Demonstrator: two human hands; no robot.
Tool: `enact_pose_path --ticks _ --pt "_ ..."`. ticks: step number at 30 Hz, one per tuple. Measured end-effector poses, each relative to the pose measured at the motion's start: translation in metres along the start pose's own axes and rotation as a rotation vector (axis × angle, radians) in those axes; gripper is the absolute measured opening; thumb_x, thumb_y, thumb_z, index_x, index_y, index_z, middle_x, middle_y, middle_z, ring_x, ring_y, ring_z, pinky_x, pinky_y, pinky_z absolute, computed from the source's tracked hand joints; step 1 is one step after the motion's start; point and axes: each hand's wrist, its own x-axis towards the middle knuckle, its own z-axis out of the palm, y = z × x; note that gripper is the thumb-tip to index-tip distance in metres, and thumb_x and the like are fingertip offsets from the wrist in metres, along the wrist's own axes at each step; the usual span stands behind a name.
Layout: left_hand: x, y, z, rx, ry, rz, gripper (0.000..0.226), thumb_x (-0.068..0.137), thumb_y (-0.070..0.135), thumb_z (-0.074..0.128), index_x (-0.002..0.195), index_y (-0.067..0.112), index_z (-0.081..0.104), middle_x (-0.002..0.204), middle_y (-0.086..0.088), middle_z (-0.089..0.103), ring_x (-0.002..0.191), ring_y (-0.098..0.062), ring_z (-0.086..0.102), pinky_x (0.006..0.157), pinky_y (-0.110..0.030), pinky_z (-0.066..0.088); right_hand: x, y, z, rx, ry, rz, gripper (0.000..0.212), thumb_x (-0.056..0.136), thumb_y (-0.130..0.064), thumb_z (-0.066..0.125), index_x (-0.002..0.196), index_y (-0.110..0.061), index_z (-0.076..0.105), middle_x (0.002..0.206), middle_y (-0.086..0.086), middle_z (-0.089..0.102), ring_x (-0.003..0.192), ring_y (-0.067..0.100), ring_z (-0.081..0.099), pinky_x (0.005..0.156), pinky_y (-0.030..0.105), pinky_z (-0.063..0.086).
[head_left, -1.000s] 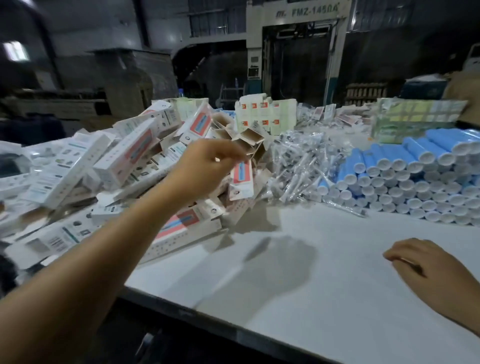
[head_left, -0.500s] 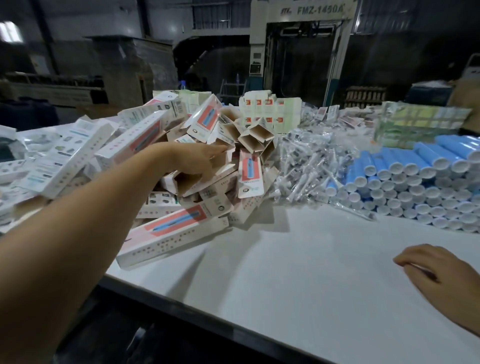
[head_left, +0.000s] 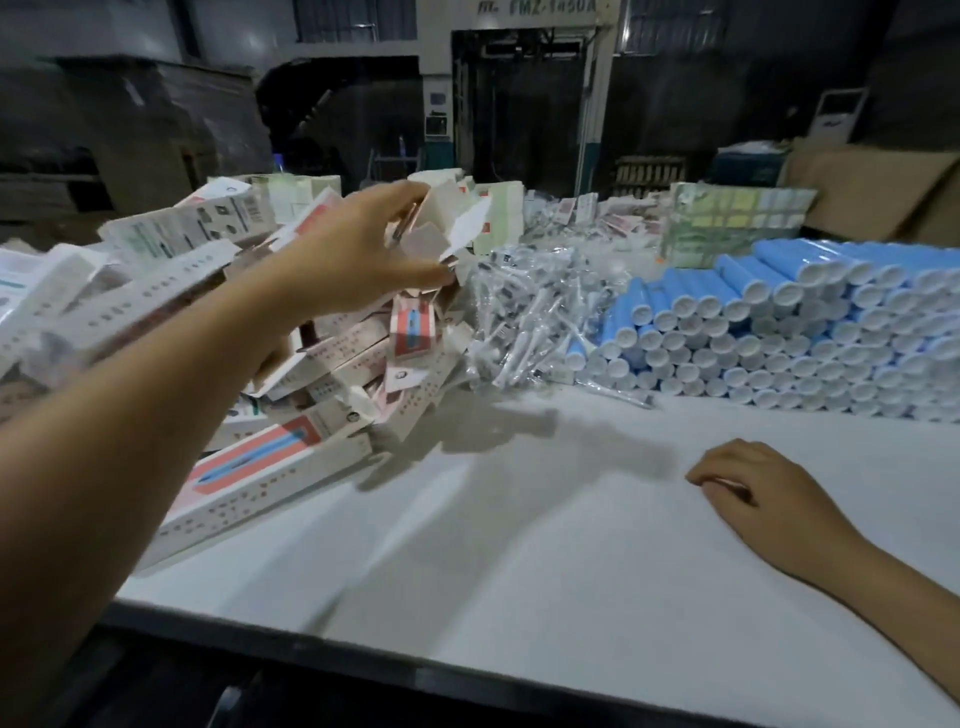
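Left hand (head_left: 356, 254) lifted one carton (head_left: 452, 228) off pile (head_left: 337, 364); right hand (head_left: 748, 483) on table (head_left: 519, 571).

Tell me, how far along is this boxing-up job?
Early, by the look of it. Done: nothing here plainly looks packed. In hand: the left hand pinches one open carton, raised above the carton pile; the right hand rests on the table, holding nothing. Left: the stack of blue tubes and the heap of bagged parts lie waiting.

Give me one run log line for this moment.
left hand: grips open white carton over the box pile | right hand: rests empty on table | blue tubes: stacked, untouched
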Motion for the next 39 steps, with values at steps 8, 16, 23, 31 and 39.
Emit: enact_pose_path --ticks 8,16,23,31,39 --pt "-0.031 0.09 0.127 0.388 -0.166 0.342 0.09 0.068 0.08 0.043 0.143 0.031 0.032 0.117 0.0 0.047 0.1 -0.024 0.05 0.076 -0.032 0.036 0.005 0.004 -0.001 0.066 -0.004 0.036 0.02 0.088 -0.004 0.058 0.091 -0.016 0.073 0.081 -0.019 0.053 0.086 0.007 0.049 0.071 0.003 0.031" --pt "-0.059 0.097 0.224 0.518 -0.311 0.359 0.082 0.081 0.078 0.035 0.143 0.025 0.026 0.124 0.002 0.049 0.112 -0.024 0.047 0.084 -0.036 0.033 0.018 0.024 0.001 0.985 0.393 0.54 0.031 0.084 0.017 0.045 0.084 -0.004 0.067 0.076 0.01 0.064 0.069 0.02 0.058 0.065 0.023 0.049" --pt "-0.062 0.092 0.232 0.557 -0.273 0.318 0.092 0.077 0.08 0.013 0.147 0.022 0.02 0.126 0.002 0.048 0.113 -0.025 0.047 0.085 -0.036 0.032 0.044 0.02 -0.045 0.609 0.461 0.462 0.018 0.089 -0.005 0.056 0.083 -0.018 0.067 0.072 -0.003 0.064 0.06 0.008 0.058 0.054 0.023 0.046" --pt "-0.06 0.088 0.234 0.526 -0.289 0.306 0.092 0.073 0.078 0.001 0.143 0.022 0.022 0.12 0.004 0.049 0.108 -0.024 0.047 0.083 -0.037 0.032 0.182 0.019 -0.134 -0.182 0.492 0.287 0.025 0.089 -0.002 0.044 0.11 -0.002 0.059 0.119 0.018 0.054 0.104 0.034 0.053 0.083 0.038 0.045" --pt "-0.057 0.087 0.235 0.515 -0.3 0.319 0.09 0.077 0.078 0.009 0.144 0.02 0.025 0.119 0.003 0.05 0.107 -0.026 0.048 0.082 -0.037 0.032 0.243 0.027 -0.122 -0.808 -0.122 0.444 0.032 0.093 -0.011 0.04 0.121 -0.004 0.054 0.125 0.015 0.054 0.109 0.033 0.055 0.08 0.04 0.046"
